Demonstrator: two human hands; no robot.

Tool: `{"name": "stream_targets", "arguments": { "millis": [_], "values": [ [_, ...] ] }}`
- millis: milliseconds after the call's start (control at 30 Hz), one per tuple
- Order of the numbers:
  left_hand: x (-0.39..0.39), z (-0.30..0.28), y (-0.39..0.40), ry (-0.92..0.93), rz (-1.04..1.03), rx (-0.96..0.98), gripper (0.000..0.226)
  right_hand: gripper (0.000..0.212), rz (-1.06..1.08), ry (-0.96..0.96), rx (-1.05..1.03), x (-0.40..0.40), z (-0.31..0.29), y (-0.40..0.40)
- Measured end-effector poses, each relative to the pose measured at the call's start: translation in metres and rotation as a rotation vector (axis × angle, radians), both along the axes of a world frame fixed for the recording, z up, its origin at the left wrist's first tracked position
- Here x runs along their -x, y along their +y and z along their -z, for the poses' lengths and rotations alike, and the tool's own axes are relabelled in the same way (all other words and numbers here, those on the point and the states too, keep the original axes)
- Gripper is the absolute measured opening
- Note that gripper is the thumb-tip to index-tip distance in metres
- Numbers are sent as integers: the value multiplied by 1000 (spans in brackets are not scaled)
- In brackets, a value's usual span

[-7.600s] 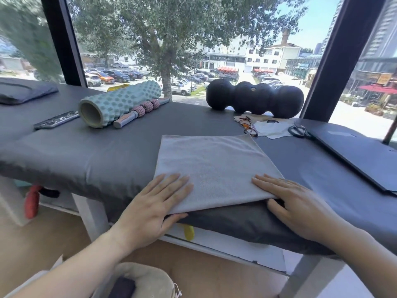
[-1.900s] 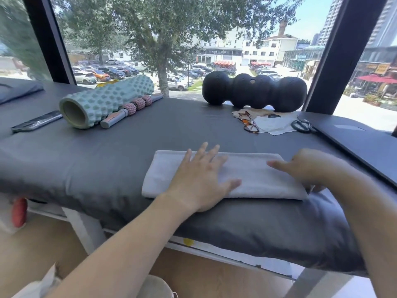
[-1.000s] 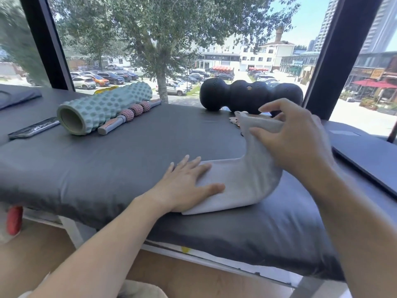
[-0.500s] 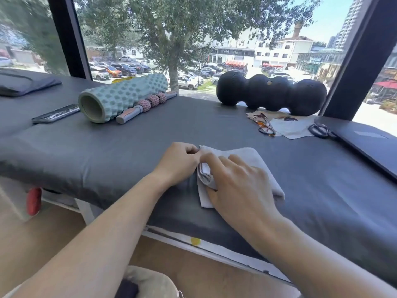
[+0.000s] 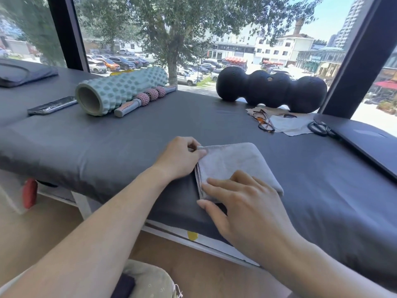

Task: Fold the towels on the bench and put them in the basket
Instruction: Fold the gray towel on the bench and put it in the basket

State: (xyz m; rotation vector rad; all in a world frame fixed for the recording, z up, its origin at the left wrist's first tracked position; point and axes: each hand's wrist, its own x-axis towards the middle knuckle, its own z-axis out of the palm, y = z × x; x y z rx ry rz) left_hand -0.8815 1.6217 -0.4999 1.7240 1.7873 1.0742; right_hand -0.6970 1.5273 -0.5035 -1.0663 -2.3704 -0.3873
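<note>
A small grey towel (image 5: 234, 166), folded into a compact square, lay on the dark bench (image 5: 107, 143) between the two hands. The left hand (image 5: 179, 157) pinched its far left corner with curled fingers. The right hand (image 5: 242, 203) rested open, fingers flat on the near edge. To finish neatly, the corners probably needed aligning, then one firm smoothing press. No basket was clearly visible.
</note>
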Motion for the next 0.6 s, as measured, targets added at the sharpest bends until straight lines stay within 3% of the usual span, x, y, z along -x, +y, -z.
{"name": "stream_targets", "arguments": {
  "millis": [133, 200, 300, 367, 467, 600],
  "values": [
    [7, -2, -1, 50, 72, -43, 30, 31, 45, 295, 82, -14, -31, 9],
    [12, -9, -4, 64, 89, -22, 32, 32, 285, 257, 187, -38, -50, 33],
    [19, -28, -14, 126, 128, 152, 28, 71, 607, 33, 567, -73, -72, 61],
    [21, -39, -20, 160, 173, 256, 26, 81, 587, -57, 753, -80, -69, 68],
    [22, -49, -28, 224, 203, 329, 28, 72, 453, -8, 925, -80, -63, 72],
    [25, -52, -36, 265, 359, 465, 65, 59, 287, 410, 1023, -85, -64, 81]
  ]
}}
